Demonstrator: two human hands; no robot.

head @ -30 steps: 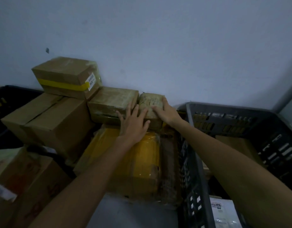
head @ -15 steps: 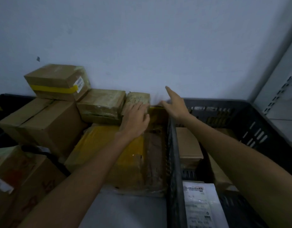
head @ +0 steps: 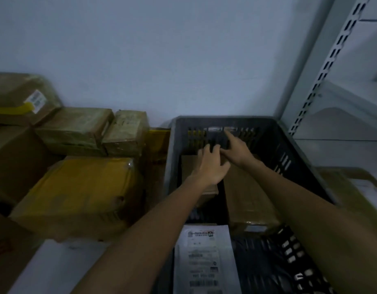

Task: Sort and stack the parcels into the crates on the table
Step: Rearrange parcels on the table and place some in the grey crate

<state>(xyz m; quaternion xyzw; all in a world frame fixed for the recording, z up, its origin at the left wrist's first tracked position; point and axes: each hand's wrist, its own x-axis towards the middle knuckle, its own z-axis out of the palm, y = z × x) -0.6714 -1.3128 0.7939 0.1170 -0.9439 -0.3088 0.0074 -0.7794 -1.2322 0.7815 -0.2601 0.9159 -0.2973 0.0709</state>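
Both bare arms reach into a dark crate (head: pixel 225 120). The left hand (head: pixel 212 168) lies palm down on a small brown box (head: pixel 188 166) inside it, fingers loosely spread and straight, holding nothing; the box shows just left of and beneath those fingers. The right hand (head: pixel 236 150) is just beyond, its index finger straight and pointing at the crate's slotted far wall, thumb out toward the left hand. Whether that fingertip touches the wall is unclear. A long brown box (head: pixel 247 200) lies under the right wrist and forearm. Nearer the body than both hands lies a white parcel (head: pixel 204 262) with a printed label.

Well left of the fingers, outside the crate, a yellow parcel (head: pixel 77 194) sits on a pale table (head: pixel 56 266), with a flat taped parcel (head: pixel 75 128) and a smaller taped parcel (head: pixel 126 132) behind it. A plain light wall (head: pixel 162 49) stands behind, and a perforated shelf upright (head: pixel 328 66) rises at the right.

The light is dim, label text is unreadable, and the leftmost cartons are cut off by the frame.
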